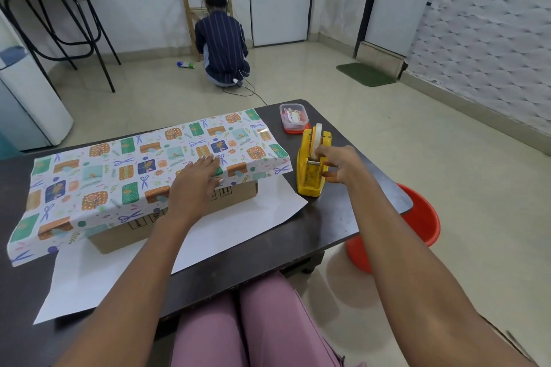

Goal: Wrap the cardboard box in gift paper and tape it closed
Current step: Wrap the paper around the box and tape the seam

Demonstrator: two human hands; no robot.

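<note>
A: Middle of the dark table point(343, 217), there's the cardboard box point(179, 214), brown side facing us, with the gift paper point(119, 179) folded over its top and hanging a little down the near face.

B: And the left hand point(196, 185) lies flat on top, fingers straight and spread. I'd say that's a clamp: let go and the flap springs back.

A: The white underside of the sheet runs out along the table toward us, not yet brought up, so the wrap looks about half done.

B: Just beside the box's right end, the right hand point(337, 165) is at the yellow tape dispenser point(311, 170). Fingers curled at the cutter end, seemingly pinching the tape's free end, thumb low against the body.

A: Dispenser parked within reach so one hand can fetch tape while the other pins.

B: Farther out, a small plastic tub point(293, 117) sits behind the dispenser, an orange bucket point(423, 226) stands on the floor.
</note>
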